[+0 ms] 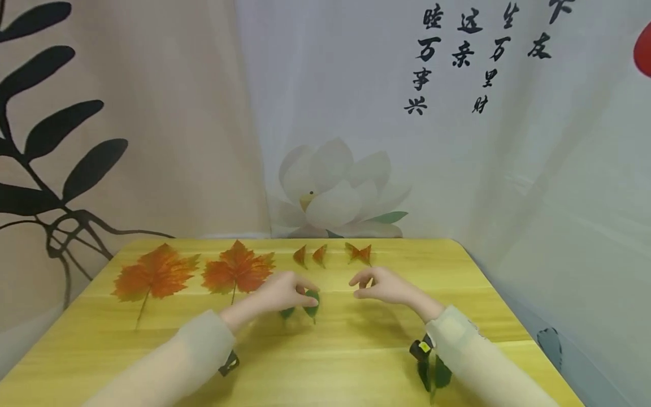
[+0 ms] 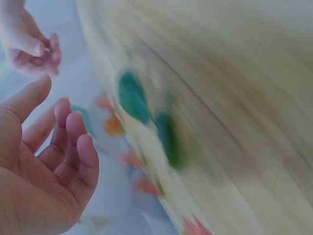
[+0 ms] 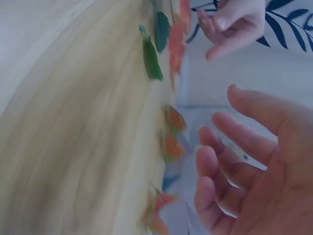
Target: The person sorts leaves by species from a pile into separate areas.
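My left hand [image 1: 286,291] hovers over two small green leaves [image 1: 312,307] lying near the middle of the table, its fingers loosely bent. In the left wrist view that hand [image 2: 46,166] has nothing between thumb and fingers, and the green leaves [image 2: 132,97] lie apart from it. To the right, my right hand [image 1: 386,285] is held above bare wood with fingers relaxed. The right wrist view shows the same hand [image 3: 254,166] holding nothing. Small orange leaves [image 1: 319,256] lie along the back, two single and one joined pair [image 1: 360,254].
Two large orange maple leaves [image 1: 157,271] lie at the back left of the yellow wooden table [image 1: 315,373]. More dark green leaves [image 1: 441,373] lie under the right forearm, partly hidden by the wrist camera [image 1: 420,349]. A printed curtain [image 1: 346,102] hangs behind the table.
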Demonstrator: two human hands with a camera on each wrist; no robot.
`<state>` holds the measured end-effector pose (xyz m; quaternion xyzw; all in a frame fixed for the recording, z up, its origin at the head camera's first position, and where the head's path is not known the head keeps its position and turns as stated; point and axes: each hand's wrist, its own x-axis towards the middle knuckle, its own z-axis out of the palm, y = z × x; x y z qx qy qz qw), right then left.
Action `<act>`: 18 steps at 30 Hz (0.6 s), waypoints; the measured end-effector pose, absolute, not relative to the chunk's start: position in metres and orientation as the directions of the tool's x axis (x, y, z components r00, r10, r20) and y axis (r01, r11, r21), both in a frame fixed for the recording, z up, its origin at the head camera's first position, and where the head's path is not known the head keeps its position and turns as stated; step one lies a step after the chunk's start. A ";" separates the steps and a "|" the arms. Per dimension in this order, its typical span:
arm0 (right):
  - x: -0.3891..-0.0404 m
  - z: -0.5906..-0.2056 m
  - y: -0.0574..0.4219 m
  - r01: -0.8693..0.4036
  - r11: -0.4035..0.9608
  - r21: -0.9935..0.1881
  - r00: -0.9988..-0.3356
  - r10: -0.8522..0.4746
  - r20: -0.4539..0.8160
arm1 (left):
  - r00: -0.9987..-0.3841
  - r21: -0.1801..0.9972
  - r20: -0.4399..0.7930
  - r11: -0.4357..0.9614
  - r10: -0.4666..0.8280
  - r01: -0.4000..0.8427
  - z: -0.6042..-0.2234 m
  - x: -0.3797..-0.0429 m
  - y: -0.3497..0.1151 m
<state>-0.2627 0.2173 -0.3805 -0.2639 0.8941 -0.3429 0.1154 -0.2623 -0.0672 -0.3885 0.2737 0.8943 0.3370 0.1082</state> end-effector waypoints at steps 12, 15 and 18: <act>-0.206 -0.364 0.309 -0.320 0.657 -0.682 -0.870 -0.489 -0.063 | -0.692 0.761 -0.010 0.455 0.722 0.463 -0.385 -0.231 0.015; -0.189 -0.367 0.326 -0.312 0.668 -0.676 -0.854 -0.509 -0.109 | -0.652 0.773 -0.014 0.422 0.758 0.473 -0.390 -0.225 0.036; -0.175 -0.371 0.339 -0.302 0.661 -0.687 -0.834 -0.532 -0.145 | -0.615 0.769 -0.017 0.403 0.788 0.496 -0.396 -0.219 0.054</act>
